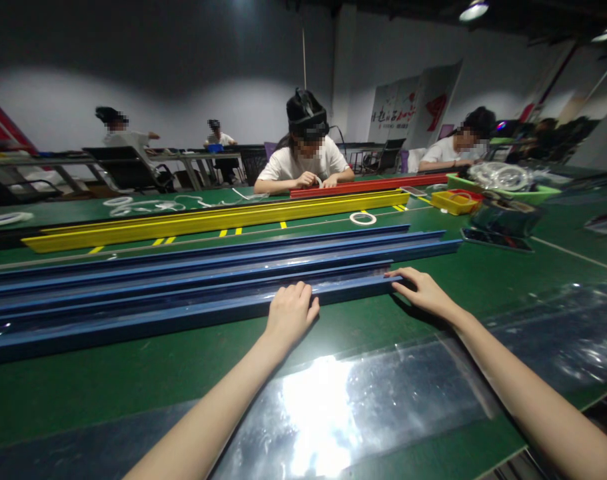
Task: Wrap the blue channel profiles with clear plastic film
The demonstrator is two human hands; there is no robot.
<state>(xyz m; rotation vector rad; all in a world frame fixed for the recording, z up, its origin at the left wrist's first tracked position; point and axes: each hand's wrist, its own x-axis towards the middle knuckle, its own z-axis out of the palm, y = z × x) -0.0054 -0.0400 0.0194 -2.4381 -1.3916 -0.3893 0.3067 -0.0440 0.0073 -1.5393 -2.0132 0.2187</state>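
Note:
The nearest blue channel strip [183,317] lies lengthwise across the green table, its right end before me. My left hand [290,312] is closed over its near wall, thumb pointing right and fingertips hidden inside the channel. At the strip's right end, my right hand [419,291] has thumb and fingertips closed around the near wall's corner. Just behind lie more long blue strips [423,248], roughly parallel to it. A clear plastic sheet [393,380] with bright glare lies on the table under my forearms.
Yellow strips [223,219] lie beyond the blue ones, near a white tape ring [363,219]. Across the green table [573,267], a person [306,157] works at a red strip [373,185]. At right are a yellow tray [456,202], a green tray [543,193] and a dark flat device [498,240].

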